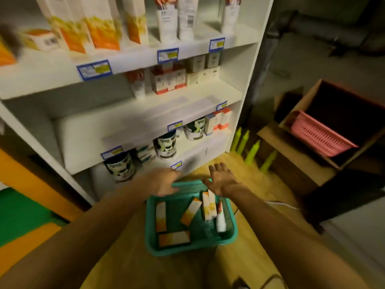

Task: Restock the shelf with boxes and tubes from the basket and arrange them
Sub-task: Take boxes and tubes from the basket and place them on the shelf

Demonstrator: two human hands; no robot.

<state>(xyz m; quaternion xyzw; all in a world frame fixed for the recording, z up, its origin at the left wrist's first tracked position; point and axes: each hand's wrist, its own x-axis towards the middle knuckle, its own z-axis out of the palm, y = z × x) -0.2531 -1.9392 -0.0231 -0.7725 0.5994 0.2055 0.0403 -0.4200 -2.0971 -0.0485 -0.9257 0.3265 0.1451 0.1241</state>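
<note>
- Teal basket (227, 239) on wood floor (245, 176), just in front of shelf unit's base, between both forearms.
- Inside: 5 white/orange boxes (190, 211), lying flat or leaning, plus one white tube (220, 221) along right wall.
- Left hand (164, 182) at basket's far-left rim; fingers curled over rim edge, appear clamped on it, tips partly hidden.
- Right hand (221, 179) above far-right rim; fingers spread apart, palm down, holding nothing. Contact w/ rim: cannot tell.
- White shelf unit (253, 80), blurred. Top shelf: tall white/orange boxes (100, 26) at left, white tubes (186, 17) at right. Next down: small red/white boxes (168, 80), beige boxes (203, 69); left half bare.
- Lower shelves: black/white tins (165, 144), small boxes at right. Blue price tags (94, 68) on shelf edges.
- Room: dim. Pink basket (320, 135) in cardboard box (300, 101) at right, well apart from teal one. Yellow-green tubes (252, 151) leaning near shelf's right foot. Green/orange panel at left edge.
</note>
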